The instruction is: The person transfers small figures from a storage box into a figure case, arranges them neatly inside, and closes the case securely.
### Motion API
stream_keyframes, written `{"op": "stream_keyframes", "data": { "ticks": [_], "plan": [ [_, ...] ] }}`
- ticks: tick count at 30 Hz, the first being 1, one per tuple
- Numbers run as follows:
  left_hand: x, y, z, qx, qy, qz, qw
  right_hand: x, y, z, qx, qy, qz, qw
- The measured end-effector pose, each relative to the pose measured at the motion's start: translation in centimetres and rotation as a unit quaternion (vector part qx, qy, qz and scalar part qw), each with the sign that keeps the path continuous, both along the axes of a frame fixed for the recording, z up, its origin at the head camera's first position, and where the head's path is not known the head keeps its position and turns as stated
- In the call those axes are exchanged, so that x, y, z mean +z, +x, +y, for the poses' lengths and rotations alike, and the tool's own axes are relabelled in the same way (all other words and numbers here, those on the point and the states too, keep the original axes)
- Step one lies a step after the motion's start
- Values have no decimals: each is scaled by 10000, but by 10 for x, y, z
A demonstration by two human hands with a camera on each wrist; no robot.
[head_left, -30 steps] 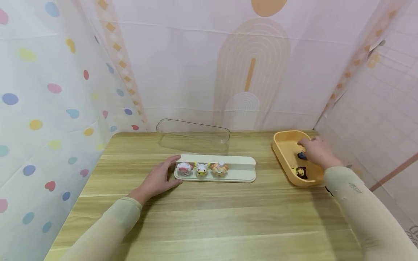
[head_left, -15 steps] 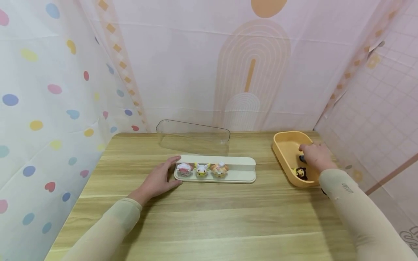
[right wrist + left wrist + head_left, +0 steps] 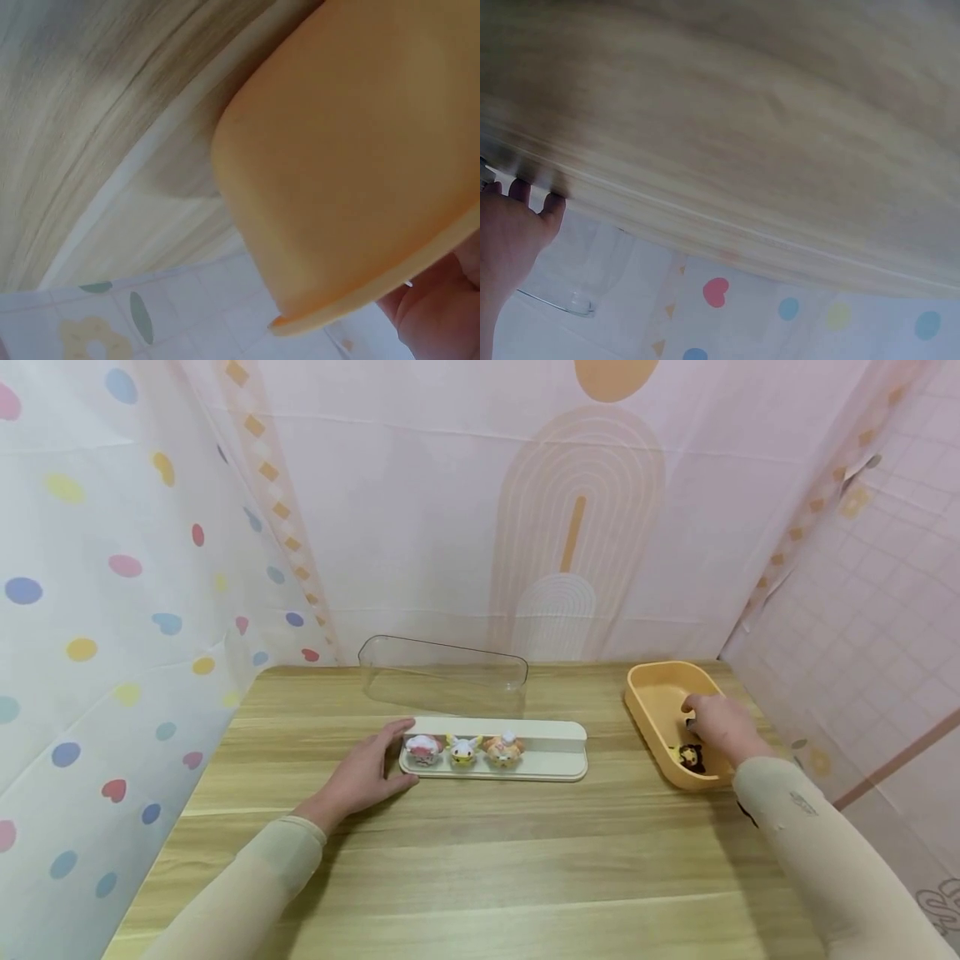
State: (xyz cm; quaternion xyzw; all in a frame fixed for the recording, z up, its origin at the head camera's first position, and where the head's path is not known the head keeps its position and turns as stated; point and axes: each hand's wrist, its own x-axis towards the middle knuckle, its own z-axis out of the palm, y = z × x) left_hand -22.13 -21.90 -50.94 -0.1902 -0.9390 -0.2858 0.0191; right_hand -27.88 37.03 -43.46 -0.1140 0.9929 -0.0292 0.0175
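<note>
Hands at cream tray and orange bin, wooden surface (image 3: 480,852).
Head view: left hand (image 3: 360,774) lies flat, fingers straight, touching left end of cream tray (image 3: 551,752) holding three small figures (image 3: 464,749); right hand (image 3: 718,727) reaches into orange bin (image 3: 654,700), fingers curled down over a dark toy (image 3: 691,724), grasp can't be told; brown figure (image 3: 691,757) beside it in bin; clear lid (image 3: 444,675) behind tray. Left wrist view: blurred surface, left hand's fingers (image 3: 553,204) relaxed. Right wrist view: bin's outer wall (image 3: 352,172), hand edge only.

The orange tub (image 3: 654,710) sits at the table's right rear, open side up. Inside, a dark figurine (image 3: 692,757) lies near its front end, beside a smaller dark piece (image 3: 690,724), mostly hidden.
</note>
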Motion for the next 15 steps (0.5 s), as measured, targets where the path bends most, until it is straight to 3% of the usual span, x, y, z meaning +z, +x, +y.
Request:
{"op": "stream_keyframes", "data": {
  "ticks": [10, 15],
  "plan": [
    [-1, -1, -1, 5, -22, 46, 10000, -4, 2, 3, -391, -1001, -268, 9938],
    [-2, 0, -1, 19, -65, 62, 10000, -4, -3, 2, -315, -1041, -628, 9921]
  ]
}}
